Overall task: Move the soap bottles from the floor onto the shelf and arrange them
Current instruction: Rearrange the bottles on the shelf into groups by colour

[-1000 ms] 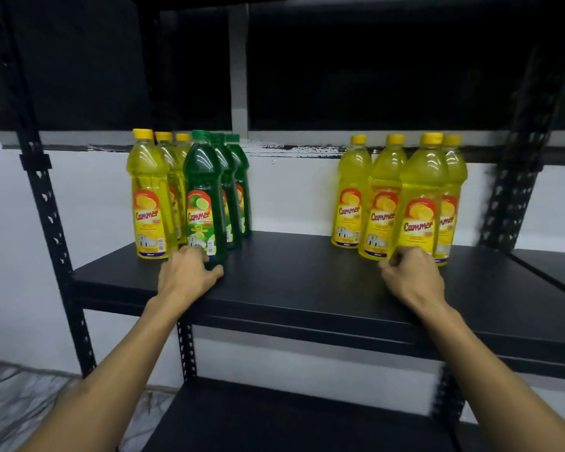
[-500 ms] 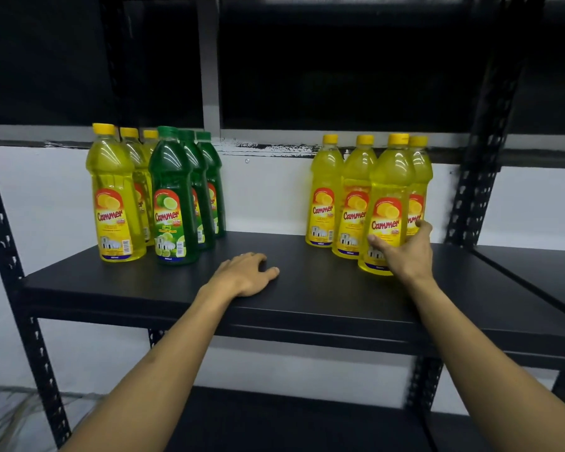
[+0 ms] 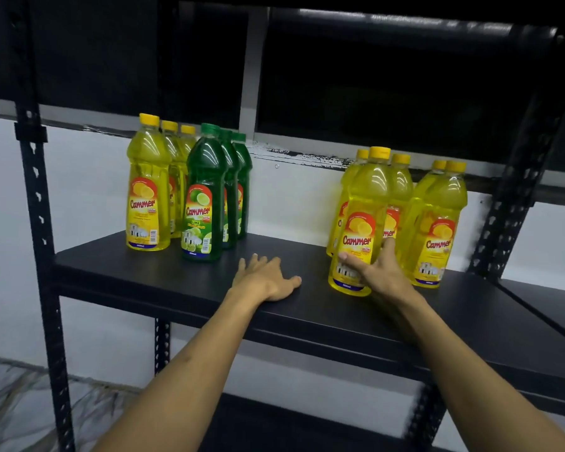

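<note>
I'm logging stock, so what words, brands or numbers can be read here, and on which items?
"Cammer": red label of the front yellow plastic bottle at left.
"Cammer", "LIME": label of the front green plastic bottle.
"Cammer": yellow bottle that the right hand grips.
"Cammer": rightmost yellow bottle.
Small print, barcodes: too blurred.

White wall (image 3: pixel 291 203) (upper part black), marbled floor (image 3: pixel 10 406), dim light

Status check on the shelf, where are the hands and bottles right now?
Left hand flat on shelf. Right hand grips front yellow bottle. Path clear.
</note>
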`<state>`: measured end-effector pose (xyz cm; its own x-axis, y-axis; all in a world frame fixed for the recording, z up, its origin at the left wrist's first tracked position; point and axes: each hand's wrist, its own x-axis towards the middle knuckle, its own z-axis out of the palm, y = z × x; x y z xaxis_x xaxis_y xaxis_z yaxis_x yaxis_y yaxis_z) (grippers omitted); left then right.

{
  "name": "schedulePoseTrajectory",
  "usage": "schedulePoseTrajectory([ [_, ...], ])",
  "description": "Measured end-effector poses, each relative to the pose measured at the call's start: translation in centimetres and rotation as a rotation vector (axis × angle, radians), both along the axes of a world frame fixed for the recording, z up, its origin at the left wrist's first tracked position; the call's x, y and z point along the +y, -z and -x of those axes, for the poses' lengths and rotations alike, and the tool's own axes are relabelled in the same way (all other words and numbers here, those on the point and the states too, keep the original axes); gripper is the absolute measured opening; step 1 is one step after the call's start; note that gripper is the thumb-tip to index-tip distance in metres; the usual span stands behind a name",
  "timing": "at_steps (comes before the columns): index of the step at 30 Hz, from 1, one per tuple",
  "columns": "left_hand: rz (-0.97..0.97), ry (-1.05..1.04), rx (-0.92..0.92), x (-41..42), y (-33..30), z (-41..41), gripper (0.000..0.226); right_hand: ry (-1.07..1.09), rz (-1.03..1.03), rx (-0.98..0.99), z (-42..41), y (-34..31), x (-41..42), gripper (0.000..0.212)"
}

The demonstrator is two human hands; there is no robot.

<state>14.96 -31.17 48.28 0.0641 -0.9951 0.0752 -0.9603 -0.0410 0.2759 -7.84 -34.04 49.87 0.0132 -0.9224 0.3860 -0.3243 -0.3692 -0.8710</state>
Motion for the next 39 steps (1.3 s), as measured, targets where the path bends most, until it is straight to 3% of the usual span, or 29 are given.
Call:
schedulePoseTrajectory([
  [4, -0.033, -0.076, -0.011, 0.1, -0.1, 0.1, 0.096, -0.032, -0.014, 0.039, -3.4, 0.1, -2.9, 0.075],
  [20, -0.025, -0.036, 0.035, -1.3, 0.5, -0.4, 0.096, -0.124, -0.068, 0.102, -13.9, -0.8, -15.2, 0.069],
  [32, -0.038, -0.044, 0.024, -1.8, 0.4, -0.2, 0.095, -0.134, -0.036, -0.013, -15.4, -0.1, -18.3, 0.07],
  [35, -0.04, -0.039, 0.022, -1.6, 0.2, -0.2, 0.094, -0.141, -0.062, -0.021, -15.3, 0.0, -18.3, 0.077],
  [39, -0.039, -0.037, 0.025, -1.4, 0.2, -0.3, 0.093, -0.094, -0.062, -0.011, -14.3, 0.6, -20.5, 0.107],
])
